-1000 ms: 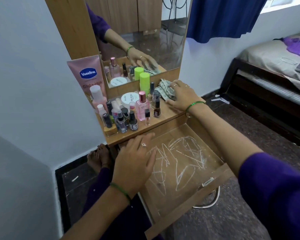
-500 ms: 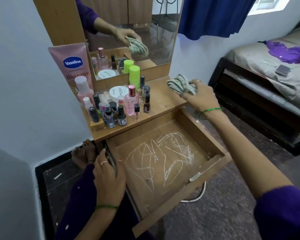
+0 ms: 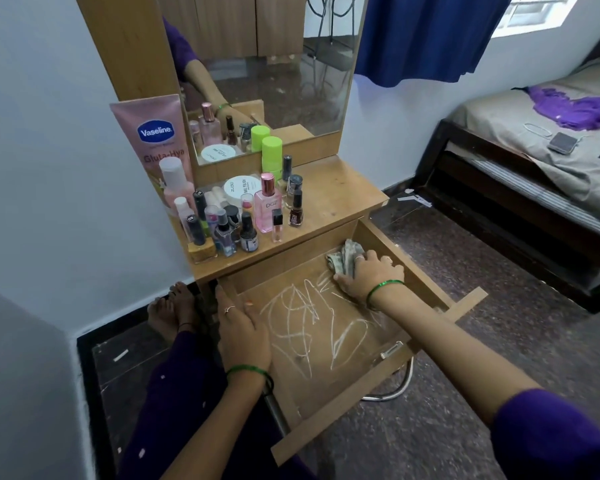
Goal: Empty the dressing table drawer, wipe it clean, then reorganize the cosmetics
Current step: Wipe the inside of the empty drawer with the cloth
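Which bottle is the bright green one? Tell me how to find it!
Find the wooden dressing table with the mirror. A crowd of cosmetics stands on the left of its top. At the back of that crowd, right against the mirror's lower frame, stands the green bottle: it is the only neon green thing there, taller than the dark little nail polish bottles around it.

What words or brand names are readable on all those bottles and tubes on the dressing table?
"Vaseline" and, below it, "Gluta-Hya": on the big pink tube leaning beside the mirror.
"zudo" and "NAIL POLISH", with a smaller line too blurred to read: on the lid of the round white tub.
"DGZ", as best it reads: on the pink perfume bottle.
The dark nail polish bottle and the small spray bottles carry print too small to read.
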